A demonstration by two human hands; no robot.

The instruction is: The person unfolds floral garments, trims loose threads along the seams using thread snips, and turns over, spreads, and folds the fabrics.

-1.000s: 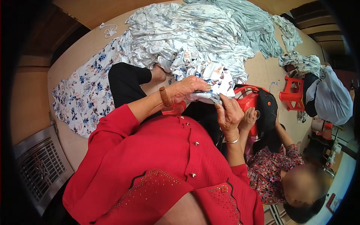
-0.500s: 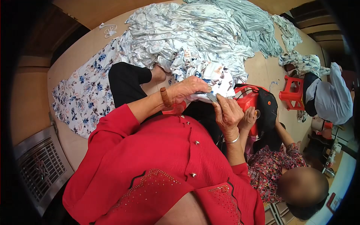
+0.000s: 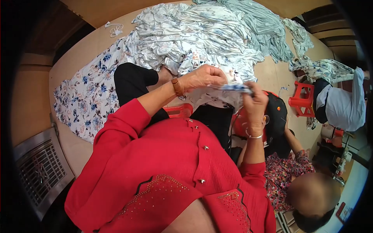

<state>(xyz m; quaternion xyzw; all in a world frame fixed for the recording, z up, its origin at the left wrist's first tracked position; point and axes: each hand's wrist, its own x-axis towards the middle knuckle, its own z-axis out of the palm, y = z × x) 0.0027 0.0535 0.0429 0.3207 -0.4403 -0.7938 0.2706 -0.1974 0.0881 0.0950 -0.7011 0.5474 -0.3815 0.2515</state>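
Note:
A strip of white floral fabric (image 3: 229, 87) with blue patches is stretched between my two hands above my lap, blurred by motion. My left hand (image 3: 205, 76), with a brown bracelet at the wrist, is closed on the strip's left end. At the other end, my right hand (image 3: 255, 101), wearing a silver bangle, pinches it with thumb and fingers. More of the same cloth hangs below and runs forward into a large crumpled heap of floral fabric (image 3: 190, 33) on the floor.
Grey-green fabric (image 3: 260, 27) lies behind the heap. To my right sits a co-worker (image 3: 289, 173) in a patterned top, beside a black cap (image 3: 276, 112). Farther right, another person (image 3: 342, 106) is near a red stool (image 3: 302, 99). A metal grille (image 3: 44, 167) stands at left.
My right hand has moved right and slightly up, away from my left hand, pulling the fabric strip taut. My left hand has risen a little.

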